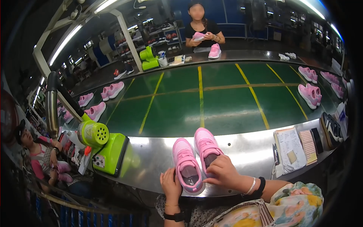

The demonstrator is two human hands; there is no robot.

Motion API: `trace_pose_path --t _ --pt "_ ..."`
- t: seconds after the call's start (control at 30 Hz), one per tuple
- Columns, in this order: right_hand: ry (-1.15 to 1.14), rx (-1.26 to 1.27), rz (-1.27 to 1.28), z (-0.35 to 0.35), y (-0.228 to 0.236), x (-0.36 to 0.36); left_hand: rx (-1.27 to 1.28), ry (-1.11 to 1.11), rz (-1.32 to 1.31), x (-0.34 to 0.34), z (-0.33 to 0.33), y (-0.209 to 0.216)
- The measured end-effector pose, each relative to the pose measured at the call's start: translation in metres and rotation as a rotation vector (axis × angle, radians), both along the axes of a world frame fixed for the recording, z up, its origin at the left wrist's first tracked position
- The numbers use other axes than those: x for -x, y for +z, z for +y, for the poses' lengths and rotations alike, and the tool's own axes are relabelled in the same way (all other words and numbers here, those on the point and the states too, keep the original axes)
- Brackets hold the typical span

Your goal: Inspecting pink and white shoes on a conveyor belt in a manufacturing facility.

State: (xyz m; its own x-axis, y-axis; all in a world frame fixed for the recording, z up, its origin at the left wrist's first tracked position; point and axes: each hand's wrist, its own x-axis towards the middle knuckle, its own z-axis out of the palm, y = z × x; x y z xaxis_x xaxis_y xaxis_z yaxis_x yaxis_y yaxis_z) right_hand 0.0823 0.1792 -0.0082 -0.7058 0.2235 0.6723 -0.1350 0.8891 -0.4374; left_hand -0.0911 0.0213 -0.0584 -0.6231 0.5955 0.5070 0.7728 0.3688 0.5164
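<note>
Belt [174,109]: green, crossed by yellow lines; the steel worktop [245,155] runs along its near edge.
Left shoe [184,153]: pink with a white sole, upright on the worktop short of the belt, toe toward it.
Right shoe [205,142]: just beside its mate, its toe overlapping the near edge of the belt in this view.
Left hand [171,184]: bent fingers against the outer side of the left shoe near the heel; whether it grips cannot be told.
Right hand [225,172]: fingers bent over the opening of the right shoe, thumb by the heel, pinching the collar.
Machine [113,151]: lime green, on the near side of the belt, toward its left end.
Notebook [295,145]: open, on the near side of the belt, toward its right end.
Co-worker [206,29]: across the belt, holding a pink sneaker [199,36].
Other pairs [308,97]: pink, toward both ends of the belt.
</note>
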Motion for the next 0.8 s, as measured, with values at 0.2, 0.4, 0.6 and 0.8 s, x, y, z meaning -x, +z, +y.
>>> trace_pose_path --t 0.2,0.4,0.6,0.8 --pt "-0.108 0.077 -0.086 0.0017 -0.0071 -0.0065 0.011 0.001 -0.010 -0.0013 0.0009 0.0019" --pt "-0.081 0.184 -0.070 0.0039 -0.0108 -0.0049 0.023 0.000 -0.022 -0.0023 -0.0004 0.0006" --pt "-0.088 0.167 -0.117 0.0055 -0.0070 -0.0031 0.021 0.007 -0.007 0.0001 -0.0005 0.0000" --pt "-0.090 0.173 -0.121 0.0072 -0.0082 -0.0011 0.021 0.007 -0.010 0.0024 0.0009 -0.0011"
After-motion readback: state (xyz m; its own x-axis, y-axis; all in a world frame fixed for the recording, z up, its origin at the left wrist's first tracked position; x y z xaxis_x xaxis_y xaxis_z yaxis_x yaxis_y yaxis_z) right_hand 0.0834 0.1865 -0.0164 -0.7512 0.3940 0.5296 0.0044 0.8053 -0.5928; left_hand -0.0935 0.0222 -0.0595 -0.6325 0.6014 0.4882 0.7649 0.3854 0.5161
